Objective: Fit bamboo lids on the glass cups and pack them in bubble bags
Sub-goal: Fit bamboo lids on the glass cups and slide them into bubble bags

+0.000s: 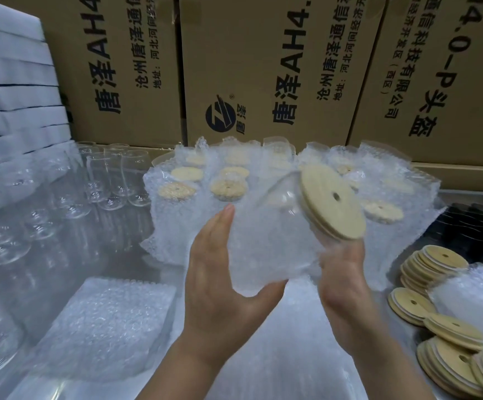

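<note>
On my feed I saw the bagged cup (277, 235) at centre; bare cups (110, 180) stood to its left, packed cups (228, 187) behind it, loose lids (448, 330) right, flat bubble bags (104, 321) front-left, cartons (263, 67) at the back

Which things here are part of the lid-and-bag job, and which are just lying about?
Job: lidded glass cup in a bubble bag, held by left hand and right hand; bare glass cups; loose bamboo lids; flat bubble bags; packed cups.
Lying about: cardboard boxes; stacked white sheets.

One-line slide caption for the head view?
Left hand and right hand hold a bubble bag round a glass cup capped with a bamboo lid; packed cups behind, loose lids at right.
</note>
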